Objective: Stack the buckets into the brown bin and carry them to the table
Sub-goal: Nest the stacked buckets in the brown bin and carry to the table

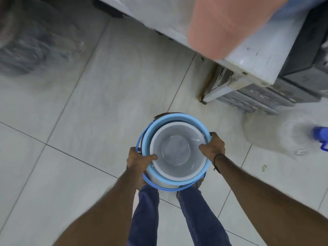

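Note:
A white bucket (177, 150) sits nested inside a light blue bucket (179, 119), seen from straight above at the centre of the view. A thin dark edge of the brown bin (160, 115) peeks out at the stack's far rim; the rest of it is hidden. My left hand (139, 159) grips the stack's left rim, thumb over the blue edge. My right hand (213, 146) grips the right rim the same way. The stack hangs above the floor in front of my legs.
The floor is pale tiles (88, 112). A white table or counter (248, 55) runs along the upper right with a grey crate (257, 98) under it. A salmon cloth (227, 23) hangs at the top. A blue bottle (321, 137) lies far right. Blurred dark things (23, 47) lie upper left.

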A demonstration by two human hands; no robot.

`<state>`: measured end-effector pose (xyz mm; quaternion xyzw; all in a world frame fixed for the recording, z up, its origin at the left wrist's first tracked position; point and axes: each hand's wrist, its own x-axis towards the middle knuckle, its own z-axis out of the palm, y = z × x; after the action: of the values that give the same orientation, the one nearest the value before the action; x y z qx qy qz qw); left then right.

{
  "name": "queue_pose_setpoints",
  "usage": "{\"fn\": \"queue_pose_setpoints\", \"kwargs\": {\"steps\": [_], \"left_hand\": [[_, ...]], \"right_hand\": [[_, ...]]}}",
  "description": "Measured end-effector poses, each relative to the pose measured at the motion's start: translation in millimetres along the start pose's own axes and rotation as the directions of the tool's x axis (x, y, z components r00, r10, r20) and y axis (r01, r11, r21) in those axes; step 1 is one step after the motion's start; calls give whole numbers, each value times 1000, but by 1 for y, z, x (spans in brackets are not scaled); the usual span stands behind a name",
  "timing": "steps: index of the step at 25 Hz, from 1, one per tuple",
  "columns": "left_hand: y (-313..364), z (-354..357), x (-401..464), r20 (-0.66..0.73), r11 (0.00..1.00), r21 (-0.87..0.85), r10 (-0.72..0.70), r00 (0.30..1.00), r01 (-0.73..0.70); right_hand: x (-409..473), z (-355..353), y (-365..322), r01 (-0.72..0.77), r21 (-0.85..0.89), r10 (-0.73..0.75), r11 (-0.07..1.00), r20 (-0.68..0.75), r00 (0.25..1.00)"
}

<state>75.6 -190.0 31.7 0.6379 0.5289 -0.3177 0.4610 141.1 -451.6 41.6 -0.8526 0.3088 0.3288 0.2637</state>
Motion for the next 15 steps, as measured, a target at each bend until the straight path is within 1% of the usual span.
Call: {"fn": "queue_pose_setpoints", "kwargs": {"steps": [2,4,6,7,9,10,12,15], "left_hand": [[22,-57,-44,-9,999,-19,26,1000,-26],[51,-123,-96,-10,997,-26,73,997,-73],[85,-192,-146,-13,991,-46,123,992,-124],[103,-223,-168,-18,987,-52,154,988,-155],[143,-290,-220,-34,972,-76,223,974,-225],[165,-324,-245,-41,958,-94,268,963,-271],[208,-376,-281,-42,926,-108,360,932,-362],[283,-443,-337,-62,877,-100,466,883,-470]], "right_hand": [[-46,-28,-42,33,-35,-31,999,59,998],[-103,-60,-90,53,-28,-49,998,109,993],[-159,-90,-142,64,42,-69,997,150,986],[-184,-103,-167,68,104,-84,992,153,985],[-239,-134,-223,99,228,-133,969,140,981],[-265,-151,-255,136,260,-176,956,136,975],[-299,-178,-311,216,300,-261,929,119,958],[-341,-229,-400,388,305,-407,870,-1,913]]}}
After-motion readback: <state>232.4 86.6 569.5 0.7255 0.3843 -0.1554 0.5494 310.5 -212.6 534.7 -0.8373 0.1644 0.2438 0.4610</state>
